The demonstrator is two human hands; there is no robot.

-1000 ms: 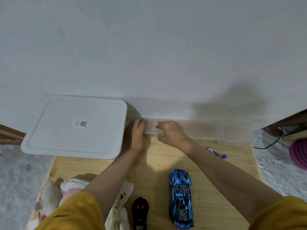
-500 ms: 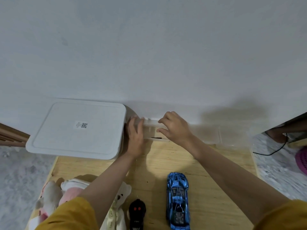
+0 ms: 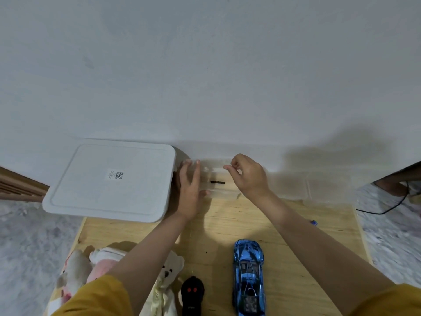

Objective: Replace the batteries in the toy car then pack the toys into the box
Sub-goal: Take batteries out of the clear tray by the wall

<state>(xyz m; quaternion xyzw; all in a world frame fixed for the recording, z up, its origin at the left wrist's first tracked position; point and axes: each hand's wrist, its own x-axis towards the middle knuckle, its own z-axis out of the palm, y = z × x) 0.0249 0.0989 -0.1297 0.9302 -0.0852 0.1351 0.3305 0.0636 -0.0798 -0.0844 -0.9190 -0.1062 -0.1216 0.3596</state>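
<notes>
A blue toy car [image 3: 248, 277] lies on the wooden table [image 3: 284, 224] near the front, with a black remote [image 3: 192, 295] to its left. A white lidded box [image 3: 109, 181] stands shut at the back left. Against the wall sits a small clear plastic case [image 3: 216, 185] with a short black item [image 3: 217, 182] inside. My left hand [image 3: 190, 190] grips the case's left end, thumb on its front edge. My right hand [image 3: 248, 176] pinches the case's clear lid at its top; the lid is hard to make out.
Plush toys [image 3: 95, 267] lie at the table's front left, partly under my left arm. A second clear container [image 3: 328, 188] stands at the back right. A small blue item [image 3: 314, 222] peeks out beside my right forearm. A black cable [image 3: 387, 208] runs over the floor at right.
My right hand has risen from the case's front edge to its top, fingers now pinched, and the black item inside shows. My left hand has stayed on the case's left end.
</notes>
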